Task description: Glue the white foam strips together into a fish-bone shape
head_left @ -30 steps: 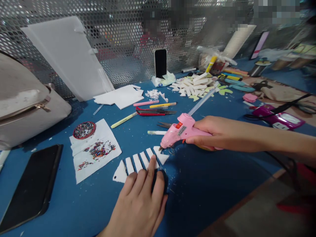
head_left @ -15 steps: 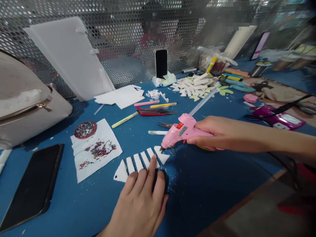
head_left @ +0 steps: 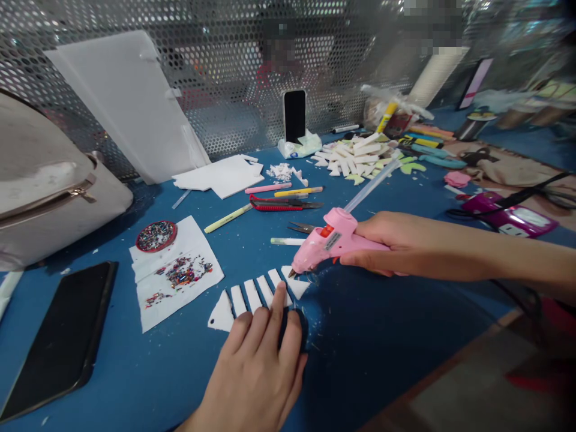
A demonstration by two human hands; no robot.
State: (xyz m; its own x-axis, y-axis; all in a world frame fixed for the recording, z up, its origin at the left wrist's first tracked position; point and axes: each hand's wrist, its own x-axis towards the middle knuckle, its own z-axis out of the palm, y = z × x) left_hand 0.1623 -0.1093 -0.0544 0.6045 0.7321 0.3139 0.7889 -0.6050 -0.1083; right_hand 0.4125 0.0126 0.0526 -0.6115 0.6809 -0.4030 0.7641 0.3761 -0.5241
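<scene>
Nearest, the left hand (head_left: 256, 372) lies flat on the blue table (head_left: 369, 336), fingers spread and grasping nothing, its fingertips pressing on a fan of white strips (head_left: 258, 292) and partly covering a dark disc (head_left: 299, 321) under the little finger. Just beyond those fingertips, the right hand (head_left: 391, 243) is clenched round the handle of a pink glue gun (head_left: 330, 240), whose nozzle points down and touches, or nearly touches, the end strip of the fan; a clear glue stick (head_left: 371, 185) juts from the back of the gun. Left of the flat hand lie a white sheet strewn with coloured beads (head_left: 177, 276), a round red dish of beads (head_left: 155, 236) and, nearer the table edge, a black phone (head_left: 58, 339). Behind the gun lie small scissors (head_left: 300, 227), a white stick (head_left: 285, 241), a red cutter (head_left: 281, 204) and several pens. Right of the gripping hand a purple power strip (head_left: 510, 217) sits with a black cord. Farther off are a pile of white cut pieces (head_left: 355, 157), white sheets (head_left: 222, 175), a standing phone (head_left: 294, 115), a grey bag (head_left: 49, 186) and a white board (head_left: 126, 102) leaning on the perforated metal screen (head_left: 234, 66).
</scene>
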